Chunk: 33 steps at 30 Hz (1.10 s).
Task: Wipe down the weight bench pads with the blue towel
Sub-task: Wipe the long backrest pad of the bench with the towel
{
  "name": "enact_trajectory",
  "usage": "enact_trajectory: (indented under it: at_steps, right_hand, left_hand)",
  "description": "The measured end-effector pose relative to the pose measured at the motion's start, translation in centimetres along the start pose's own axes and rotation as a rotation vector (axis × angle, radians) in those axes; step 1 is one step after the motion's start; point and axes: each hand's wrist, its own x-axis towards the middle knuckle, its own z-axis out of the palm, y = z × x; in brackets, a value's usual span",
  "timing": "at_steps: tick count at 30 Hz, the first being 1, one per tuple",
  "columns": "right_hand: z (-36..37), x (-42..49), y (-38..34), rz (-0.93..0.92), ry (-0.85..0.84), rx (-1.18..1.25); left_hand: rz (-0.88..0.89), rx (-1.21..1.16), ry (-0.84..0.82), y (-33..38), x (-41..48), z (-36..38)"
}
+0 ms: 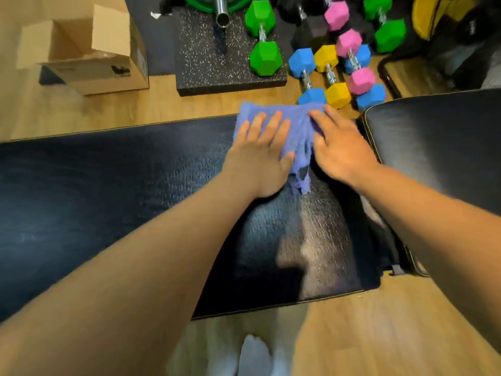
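A long black padded bench pad (108, 185) runs across the view, with a second black pad (439, 137) at the right, past a narrow gap. The blue towel (295, 118) lies bunched on the far edge of the long pad near that gap. My left hand (260, 150) presses flat on the towel's left part, fingers spread. My right hand (339, 142) rests on its right part, fingers pointing left, gathering the cloth. A frayed end of the towel hangs between my hands.
Beyond the bench, coloured hex dumbbells (333, 74) lie on the wooden floor and on a speckled black rubber mat (211, 55). A steel bar end (222, 12) sits at the top. A cardboard box (103, 55) stands at the far left.
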Motion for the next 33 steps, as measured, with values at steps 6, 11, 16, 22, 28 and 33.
enact_trajectory:
  at_steps: [6, 11, 16, 22, 28, 33]
  right_hand:
    - [1.1, 4.6, -8.8, -0.125, -0.142, -0.28]
    - [4.3, 3.9, -17.6, -0.238, -0.153, -0.305]
    - [6.8, 4.7, -25.8, -0.256, -0.266, -0.31]
    - [10.4, 5.0, -37.1, -0.21, -0.28, -0.32]
    - [16.0, 5.3, -52.1, -0.253, -0.263, -0.315]
    - [20.6, 5.7, -64.6, -0.332, -0.277, -0.291]
  left_hand:
    - [-0.217, -0.16, -0.125, -12.1, 0.1, -1.9]
    - [-0.214, -0.118, -0.1, -20.3, -5.2, -2.1]
    - [-0.195, -0.12, -0.033, -28.4, -9.5, -1.6]
    - [-0.203, -0.123, 0.058, -38.1, -15.1, -0.5]
    - [-0.3, -0.155, 0.054, -50.8, -23.3, -0.1]
    - [-0.462, -0.502, 0.068, -58.9, -29.7, 0.8]
